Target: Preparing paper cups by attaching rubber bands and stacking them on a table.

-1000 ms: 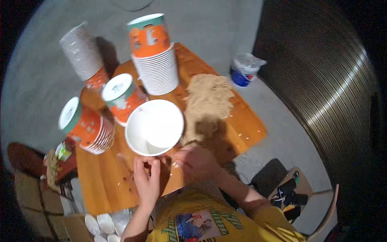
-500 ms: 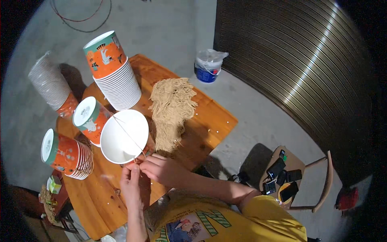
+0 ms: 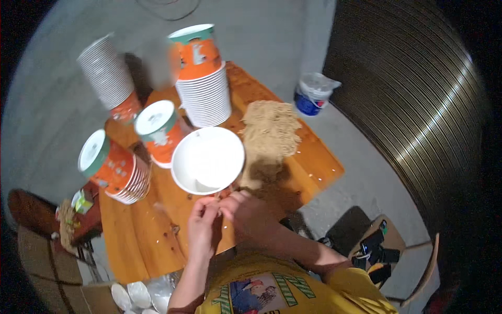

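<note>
An open paper bucket (image 3: 208,157), white inside, stands on the wooden table with its mouth toward me. At its near rim my left hand (image 3: 203,225) and my right hand (image 3: 241,209) meet, both closed in a pinch with fingertips almost touching. The thin string they pinch is smeared now; it shows more plainly in the earlier picture, running over the bucket's mouth. Beside the bucket on the right lies a heap of tan strings (image 3: 272,128), partly in the shadow of my right arm.
Orange and green paper buckets surround it: a tall stack (image 3: 204,94) behind, an upturned bucket (image 3: 159,131) at left, a nested stack (image 3: 115,167) farther left, a wrapped stack (image 3: 107,76) at back left. A pail (image 3: 314,97) and a chair (image 3: 397,246) holding devices stand right.
The whole view has shifted, so the table and buckets sit farther right and slightly higher. Both hands stay pinched together at the bucket's near rim; the string is now blurred.
</note>
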Available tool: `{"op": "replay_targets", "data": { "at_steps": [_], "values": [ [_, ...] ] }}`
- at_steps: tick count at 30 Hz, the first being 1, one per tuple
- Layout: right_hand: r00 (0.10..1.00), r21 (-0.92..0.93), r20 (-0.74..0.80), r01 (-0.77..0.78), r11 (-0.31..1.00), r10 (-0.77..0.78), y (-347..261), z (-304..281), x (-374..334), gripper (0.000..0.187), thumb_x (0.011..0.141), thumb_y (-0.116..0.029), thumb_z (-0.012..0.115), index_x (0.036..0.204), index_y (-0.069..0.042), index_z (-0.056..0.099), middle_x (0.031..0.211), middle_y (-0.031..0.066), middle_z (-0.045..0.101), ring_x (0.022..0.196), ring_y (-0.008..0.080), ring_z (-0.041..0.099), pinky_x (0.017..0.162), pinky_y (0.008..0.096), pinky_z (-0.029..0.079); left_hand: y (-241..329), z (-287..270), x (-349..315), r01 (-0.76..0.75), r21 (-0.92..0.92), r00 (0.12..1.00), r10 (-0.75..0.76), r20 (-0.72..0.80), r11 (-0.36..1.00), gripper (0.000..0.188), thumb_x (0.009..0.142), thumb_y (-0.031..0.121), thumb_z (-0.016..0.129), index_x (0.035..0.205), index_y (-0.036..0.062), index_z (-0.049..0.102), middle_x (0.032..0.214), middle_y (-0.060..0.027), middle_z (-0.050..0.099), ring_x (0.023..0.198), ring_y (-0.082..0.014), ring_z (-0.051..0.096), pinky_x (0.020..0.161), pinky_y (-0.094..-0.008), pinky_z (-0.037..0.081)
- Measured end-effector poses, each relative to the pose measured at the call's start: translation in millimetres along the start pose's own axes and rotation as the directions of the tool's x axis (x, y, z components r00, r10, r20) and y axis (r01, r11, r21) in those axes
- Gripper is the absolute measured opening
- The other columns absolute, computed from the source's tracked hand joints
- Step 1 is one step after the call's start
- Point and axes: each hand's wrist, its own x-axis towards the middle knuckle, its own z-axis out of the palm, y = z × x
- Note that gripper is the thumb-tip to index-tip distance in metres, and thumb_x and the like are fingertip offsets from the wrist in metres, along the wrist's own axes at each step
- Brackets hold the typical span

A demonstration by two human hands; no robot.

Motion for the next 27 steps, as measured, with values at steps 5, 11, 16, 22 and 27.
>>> {"op": "replay_targets", "data": {
  "at_steps": [5, 11, 16, 22, 27],
  "values": [
    [0.997, -0.011, 0.046, 0.07, 0.997, -0.07, -2.8, -7.6, 5.0, 0.011, 0.083, -0.014, 0.059, 0.092, -0.008, 0.056, 0.087, 0.0072, 0.055, 0.081, 0.0254, 0.055, 0.065, 0.036, 0.049, 8.0, -3.5, -0.2, 0.066, 0.153, 0.995, -0.054, -0.083, 0.986, 0.008, 0.091, 0.017, 0.058, 0.088, 0.0092, 0.057, 0.065, 0.0054, 0.051, 0.046, -0.0023, 0.039, 0.037, -0.018, 0.027],
    [0.993, 0.0, 0.039, 0.111, 0.994, -0.111, 2.3, -7.5, 5.3, 0.014, 0.078, -0.011, 0.061, 0.089, -0.007, 0.054, 0.086, 0.0068, 0.055, 0.076, 0.0237, 0.056, 0.065, 0.0347, 0.05, 12.4, 10.1, -0.7, 0.103, 0.023, 0.99, -0.101, -0.101, 0.994, 0.008, 0.092, 0.018, 0.056, 0.091, 0.0095, 0.056, 0.061, 0.0047, 0.05, 0.044, -0.0033, 0.04, 0.037, -0.0182, 0.028],
    [0.967, 0.079, 0.149, 0.198, 0.977, -0.208, 5.9, -13.9, 4.2, 0.015, 0.073, -0.012, 0.058, 0.086, -0.007, 0.055, 0.083, 0.0042, 0.054, 0.075, 0.0209, 0.056, 0.06, 0.032, 0.05, 20.2, 15.0, 3.6, 0.109, -0.096, 0.989, -0.118, -0.09, 0.989, 0.01, 0.094, 0.017, 0.053, 0.092, 0.0068, 0.055, 0.069, 0.0018, 0.054, 0.056, -0.0065, 0.049, 0.045, -0.0203, 0.038],
    [0.921, 0.021, 0.123, 0.369, 0.929, -0.369, 4.7, -28.4, 13.6, 0.02, 0.073, -0.016, 0.058, 0.092, -0.009, 0.057, 0.083, 0.0027, 0.052, 0.078, 0.0193, 0.055, 0.062, 0.0298, 0.05, 29.6, 18.6, 5.1, 0.13, -0.164, 0.99, -0.138, -0.041, 0.978, 0.012, 0.094, 0.015, 0.051, 0.091, 0.0043, 0.056, 0.08, -0.0008, 0.058, 0.07, -0.009, 0.053, 0.055, -0.0232, 0.045],
    [0.913, 0.004, 0.14, 0.387, 0.922, -0.384, 5.5, -16.6, 16.7, 0.02, 0.075, -0.015, 0.056, 0.093, -0.01, 0.057, 0.084, 0.0017, 0.05, 0.082, 0.0176, 0.053, 0.07, 0.0291, 0.049, 30.8, 5.2, 5.2, 0.205, -0.074, 0.977, -0.2, 0.071, 0.976, 0.014, 0.094, 0.017, 0.052, 0.089, 0.0054, 0.058, 0.082, -0.0007, 0.06, 0.069, -0.0081, 0.053, 0.061, -0.0223, 0.045]
  ]
}}
